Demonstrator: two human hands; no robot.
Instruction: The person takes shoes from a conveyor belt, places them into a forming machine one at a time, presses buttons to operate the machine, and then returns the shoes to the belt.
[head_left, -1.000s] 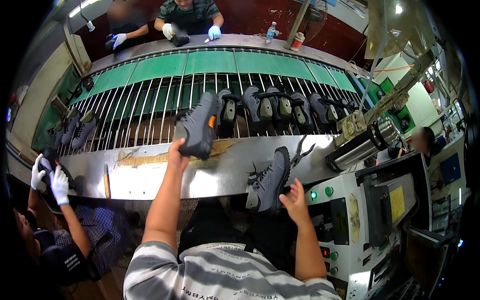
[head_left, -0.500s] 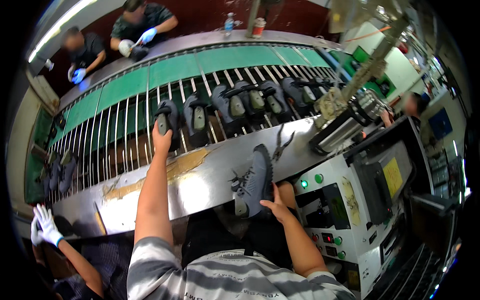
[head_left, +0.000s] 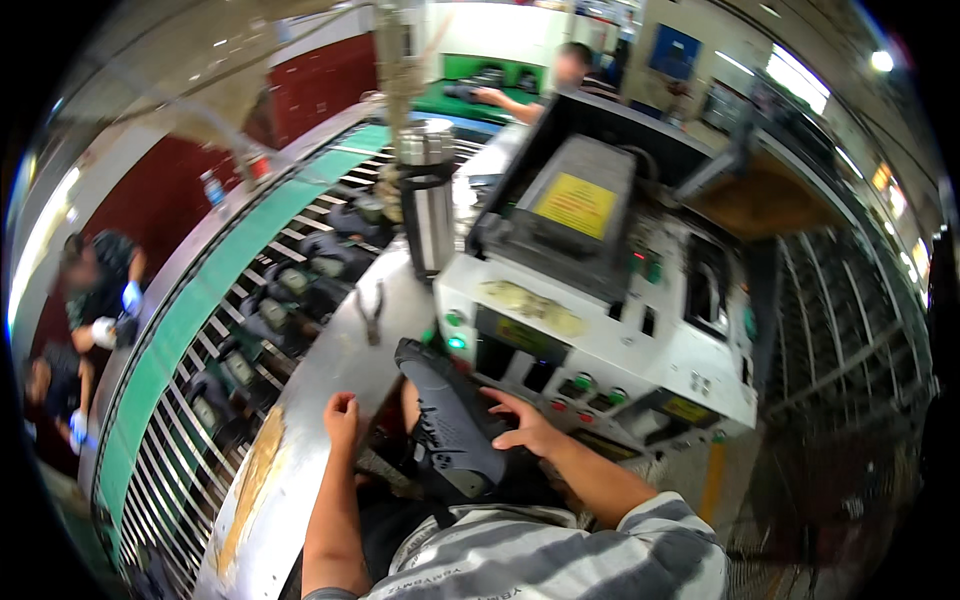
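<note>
I see several dark shoes (head_left: 338, 257) already on the slatted conveyor (head_left: 220, 282) at left, with one grey lace-up shoe (head_left: 455, 415) left off it, low centre, my right hand (head_left: 527, 428) spread at its edge, grip unclear, my left hand (head_left: 341, 418) curled, empty.

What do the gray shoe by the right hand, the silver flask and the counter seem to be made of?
Gray lace-up shoe: perhaps synthetic or textile upper, since its surface is matte; the dark sole looks like dull rubber.
Silver flask: polished metal, probably stainless steel, from its bright streaked reflections.
Counter: smooth metal, apparently, by its diffuse shine.
</note>
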